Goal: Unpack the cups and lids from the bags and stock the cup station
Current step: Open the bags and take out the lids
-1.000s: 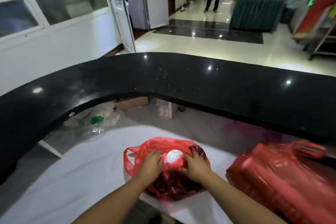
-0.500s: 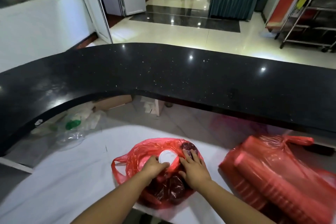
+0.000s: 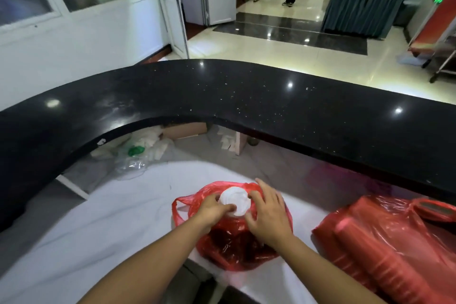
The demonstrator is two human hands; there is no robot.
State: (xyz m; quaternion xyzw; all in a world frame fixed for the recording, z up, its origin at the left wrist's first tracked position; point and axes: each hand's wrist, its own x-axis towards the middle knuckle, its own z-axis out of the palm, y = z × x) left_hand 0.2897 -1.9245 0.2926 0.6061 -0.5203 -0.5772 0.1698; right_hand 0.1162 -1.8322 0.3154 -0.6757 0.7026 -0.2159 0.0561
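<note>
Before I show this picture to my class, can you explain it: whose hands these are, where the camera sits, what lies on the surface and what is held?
No machine here: a person wears a camera on the head, looking down at their own two hands. The left hand grips the white lids sticking out of a red bag on a white cloth. The right hand rests on that bag beside the lids. A second red bag lies to the right. A raised black counter curves behind.

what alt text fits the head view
A person's left hand grips a white cup lid poking from a small red bag on a white cloth, right hand touching it. A larger red bag lies to its right.
</note>
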